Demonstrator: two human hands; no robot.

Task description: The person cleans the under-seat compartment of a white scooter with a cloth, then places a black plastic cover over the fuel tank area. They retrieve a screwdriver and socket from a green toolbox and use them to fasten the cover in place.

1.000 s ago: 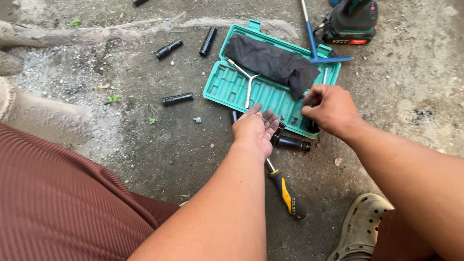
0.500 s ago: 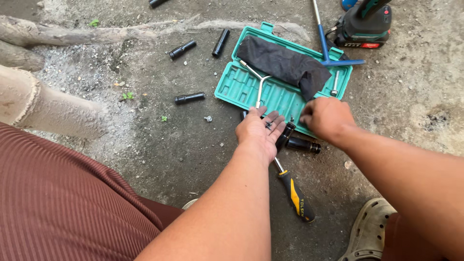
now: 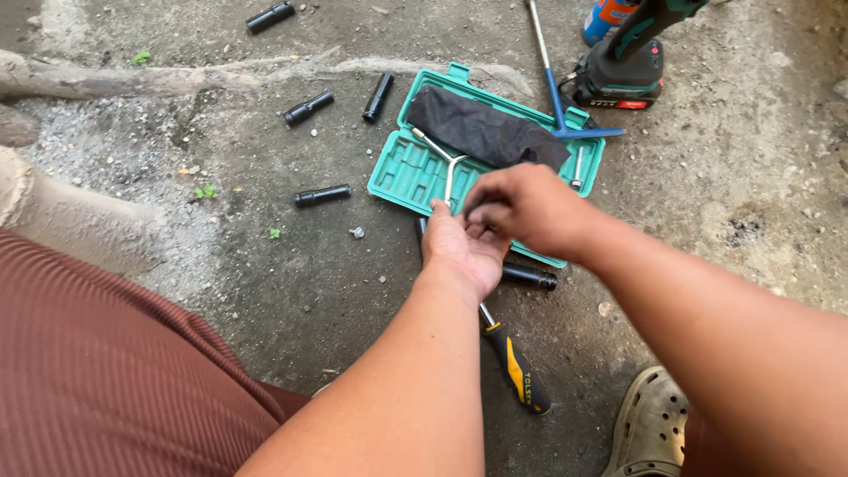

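Two bare hands are meeting above the open teal plastic socket case [image 3: 415,172] on the concrete floor [image 3: 291,265], left hand [image 3: 464,252] cupped palm-up, right hand [image 3: 521,208] fingers [image 3: 481,210] pinching something unseen, likely needing careful placement.

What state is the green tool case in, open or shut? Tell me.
Open. The green tool case lies flat on the concrete, its moulded slots exposed, with a black cloth and a Y-shaped metal wrench resting inside.

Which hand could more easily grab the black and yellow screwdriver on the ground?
Probably the left hand: the screwdriver lies right beside its wrist. The right hand is farther up, over the green case.
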